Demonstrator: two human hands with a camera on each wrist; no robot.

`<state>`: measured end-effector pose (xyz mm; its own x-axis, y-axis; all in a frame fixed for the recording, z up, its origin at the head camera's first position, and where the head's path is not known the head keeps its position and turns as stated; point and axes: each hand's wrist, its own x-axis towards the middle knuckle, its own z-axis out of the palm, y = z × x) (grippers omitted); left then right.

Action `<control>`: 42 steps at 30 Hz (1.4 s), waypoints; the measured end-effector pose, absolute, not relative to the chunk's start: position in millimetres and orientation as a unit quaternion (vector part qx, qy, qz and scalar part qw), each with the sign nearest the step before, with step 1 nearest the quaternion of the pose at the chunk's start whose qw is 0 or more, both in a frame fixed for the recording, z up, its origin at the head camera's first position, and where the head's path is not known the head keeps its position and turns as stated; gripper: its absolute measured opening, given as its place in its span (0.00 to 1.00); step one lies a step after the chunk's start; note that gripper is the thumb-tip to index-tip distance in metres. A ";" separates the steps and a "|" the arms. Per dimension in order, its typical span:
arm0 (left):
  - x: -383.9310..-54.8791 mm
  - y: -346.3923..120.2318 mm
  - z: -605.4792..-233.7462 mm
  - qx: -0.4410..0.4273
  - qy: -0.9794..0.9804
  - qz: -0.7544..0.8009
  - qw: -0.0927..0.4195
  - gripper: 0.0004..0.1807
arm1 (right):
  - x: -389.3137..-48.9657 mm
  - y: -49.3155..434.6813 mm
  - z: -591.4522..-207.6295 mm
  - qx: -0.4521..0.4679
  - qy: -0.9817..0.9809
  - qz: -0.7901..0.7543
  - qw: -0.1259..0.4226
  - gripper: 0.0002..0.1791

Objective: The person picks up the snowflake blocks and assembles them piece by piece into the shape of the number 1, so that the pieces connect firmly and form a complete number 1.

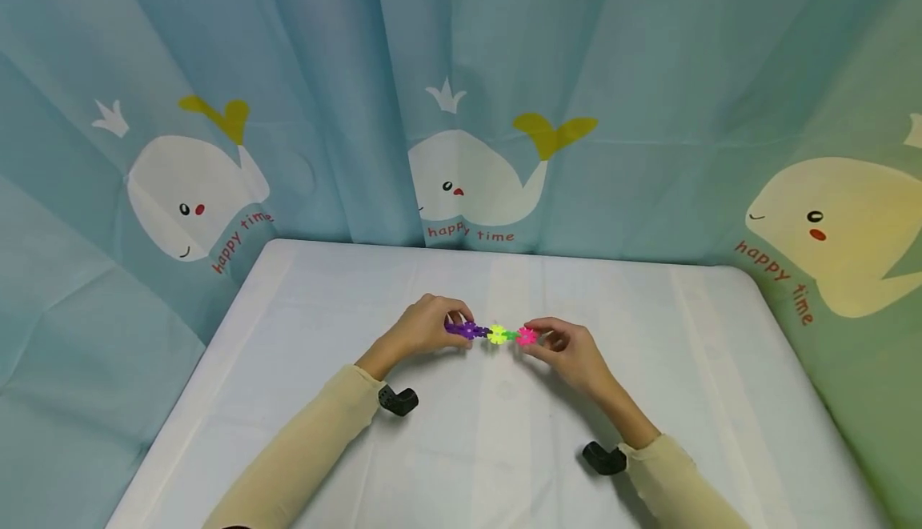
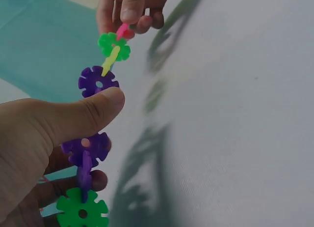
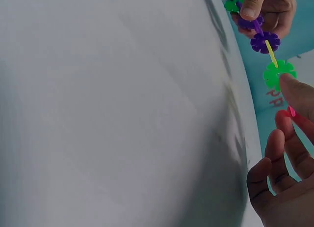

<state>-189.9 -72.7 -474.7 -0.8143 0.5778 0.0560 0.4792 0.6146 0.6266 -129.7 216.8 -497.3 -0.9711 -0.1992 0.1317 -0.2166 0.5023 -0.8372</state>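
A chain of interlocking plastic snowflake discs stretches between both hands above the table. My left hand [image 1: 428, 325] pinches its purple section, thumb across a purple disc [image 2: 82, 147]; a green disc [image 2: 82, 210] hangs at that end in the left wrist view. Further along come another purple disc [image 3: 265, 42], a yellow disc [image 1: 497, 334] and a green disc [image 3: 279, 75]. At the other end, the thumb and forefinger of my right hand [image 1: 572, 353] pinch a pink disc [image 1: 527, 336]. That pink disc is mostly hidden by fingers in the right wrist view.
A white-covered table [image 1: 490, 449] lies under the hands. Behind it hangs a blue-green curtain [image 1: 346, 113] printed with whales. Black devices [image 1: 399, 401] stick out at both wrists, by the cream sleeves [image 1: 310, 441].
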 end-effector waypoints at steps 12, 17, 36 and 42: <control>-207.9 -67.9 -489.0 0.265 0.903 0.332 0.067 0.18 | -152.7 223.6 -502.2 0.132 -0.888 0.440 0.016 0.18; -212.6 -66.6 -492.6 0.268 0.904 0.327 0.067 0.19 | -156.4 222.9 -502.8 0.126 -0.899 0.419 0.013 0.18; -219.2 -58.1 -500.9 0.265 0.917 0.291 0.063 0.18 | -160.9 222.8 -504.9 0.096 -0.911 0.402 -0.008 0.19; -223.0 -57.4 -500.6 0.278 0.914 0.289 0.064 0.19 | -161.5 223.9 -505.5 0.099 -0.911 0.400 -0.005 0.19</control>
<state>-223.0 -57.4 -500.6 -0.8375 0.5446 0.0442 0.4713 0.6790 0.5629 -161.5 223.9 -505.5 -0.9804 -0.1843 0.0699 -0.1763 0.6608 -0.7296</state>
